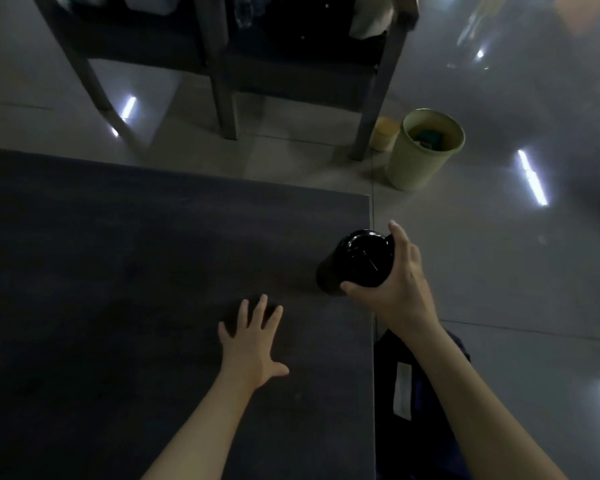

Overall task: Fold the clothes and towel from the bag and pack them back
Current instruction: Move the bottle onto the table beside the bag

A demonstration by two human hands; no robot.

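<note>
Bag (420, 445), dark blue, likely soft and floppy so best lifted by its top rim, sits just off the table's (118, 271) right edge, while the right hand (399, 285) grips a glossy black bottle (361, 261) and the left hand (253, 344) rests flat, fingers spread.

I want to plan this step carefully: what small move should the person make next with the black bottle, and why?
Probably set the black bottle down a little further in on the table and let go. The right hand grips it close to the table's right edge, and what looks like the dark blue bag lies below that edge, still to be handled.
</note>
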